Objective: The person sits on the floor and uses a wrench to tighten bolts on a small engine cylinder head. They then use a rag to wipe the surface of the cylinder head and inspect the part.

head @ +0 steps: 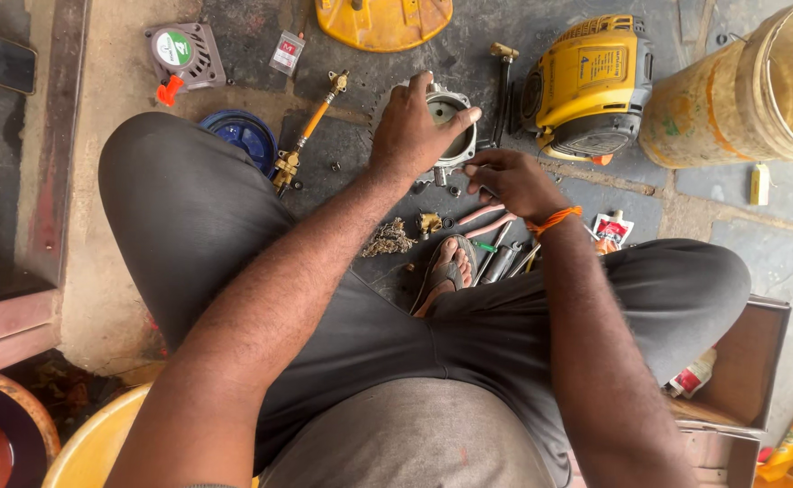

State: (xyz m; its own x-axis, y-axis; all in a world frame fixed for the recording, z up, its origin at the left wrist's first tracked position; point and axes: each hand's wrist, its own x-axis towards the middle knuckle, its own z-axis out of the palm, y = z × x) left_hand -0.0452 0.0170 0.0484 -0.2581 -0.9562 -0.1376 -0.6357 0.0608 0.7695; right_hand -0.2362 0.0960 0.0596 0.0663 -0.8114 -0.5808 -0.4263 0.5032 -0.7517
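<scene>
Item in hand: one metal engine cylinder, grey, its round bore facing up at you, on the stone floor far centre, just in front of your knees. Your left hand is clamped over its left side and top, thumb hooked across the rim, apparently to steady the part against turning. Your right hand sits at the cylinder's near right corner, fingers pinched together at its base; whether they hold a small fastener you cannot tell. An orange thread circles that wrist.

Around it, outward:
- A few loose nuts and washers, near side of the cylinder, kept within reach.
- One cluster of hand tools with pink-handled pliers, beside your sandalled foot.
- One brass-and-orange shaft, left of the cylinder.
- One blue round cap, further left.
- One grey recoil-starter cover, far left.
- One yellow engine housing, right of the cylinder.
- One yellow guard, far edge.
- One stained bucket, far right.
- One open cardboard box, near right.
</scene>
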